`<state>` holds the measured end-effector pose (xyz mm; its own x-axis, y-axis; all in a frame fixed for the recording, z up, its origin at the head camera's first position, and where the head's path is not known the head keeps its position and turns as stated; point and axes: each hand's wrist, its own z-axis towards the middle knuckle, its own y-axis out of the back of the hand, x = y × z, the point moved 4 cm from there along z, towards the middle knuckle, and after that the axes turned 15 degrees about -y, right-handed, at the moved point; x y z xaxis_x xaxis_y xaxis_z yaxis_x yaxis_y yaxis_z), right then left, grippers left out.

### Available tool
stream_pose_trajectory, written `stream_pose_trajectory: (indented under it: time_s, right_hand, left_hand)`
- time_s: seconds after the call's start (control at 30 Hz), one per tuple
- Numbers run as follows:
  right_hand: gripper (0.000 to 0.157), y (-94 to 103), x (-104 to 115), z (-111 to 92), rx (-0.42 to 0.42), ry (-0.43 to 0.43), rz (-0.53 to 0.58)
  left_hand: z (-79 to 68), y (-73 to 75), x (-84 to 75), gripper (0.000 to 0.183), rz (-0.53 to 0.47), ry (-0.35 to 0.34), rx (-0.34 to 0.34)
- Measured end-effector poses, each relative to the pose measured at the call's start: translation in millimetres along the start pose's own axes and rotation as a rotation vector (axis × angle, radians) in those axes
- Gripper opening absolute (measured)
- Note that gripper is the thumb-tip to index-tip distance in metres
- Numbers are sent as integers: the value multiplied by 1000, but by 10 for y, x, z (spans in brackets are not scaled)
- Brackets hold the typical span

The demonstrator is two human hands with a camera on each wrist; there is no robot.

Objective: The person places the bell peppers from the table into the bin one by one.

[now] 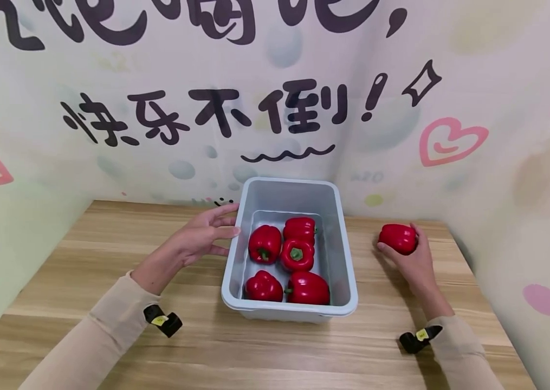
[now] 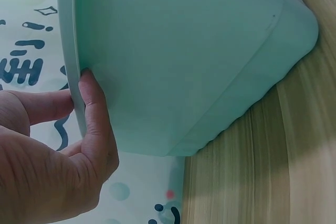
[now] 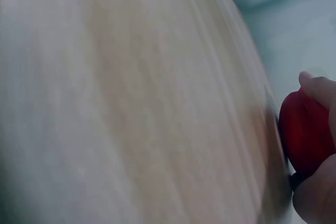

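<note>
A grey plastic bin (image 1: 346, 244) stands on the table with several red bell peppers inside, such as the one at its left wall (image 1: 265, 242) and another lying at the near right corner (image 1: 309, 287). My left hand (image 1: 201, 235) holds the bin's left rim. In the left wrist view the thumb and a finger (image 2: 96, 114) pinch that rim from both sides. To the right of the bin, my right hand (image 1: 416, 265) grips one more red bell pepper (image 1: 396, 238) between thumb and fingers. The right wrist view shows this pepper (image 3: 304, 129) partly, at its right edge.
The wooden table (image 1: 177, 346) runs back to a printed cloth wall (image 1: 157, 173) with dark lettering, close behind the bin. Cloth also borders the table's left and right sides. A small black camera sits on each wrist, the left one (image 1: 162, 320) beside the sleeve cuff.
</note>
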<state>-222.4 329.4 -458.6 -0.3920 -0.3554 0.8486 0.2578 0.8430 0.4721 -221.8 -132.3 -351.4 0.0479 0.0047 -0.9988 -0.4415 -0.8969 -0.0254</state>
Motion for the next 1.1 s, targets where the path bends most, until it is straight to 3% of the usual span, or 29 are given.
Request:
stream_pose_trajectory:
  time_s: [0.6, 1.1]
  right_hand:
    - [102, -99, 36, 87, -56, 13, 13]
    - [98, -48, 66, 34, -67, 1, 19]
  left_hand:
    - [10, -12, 11, 69, 21, 0, 1]
    - [5, -11, -3, 68, 25, -2, 4]
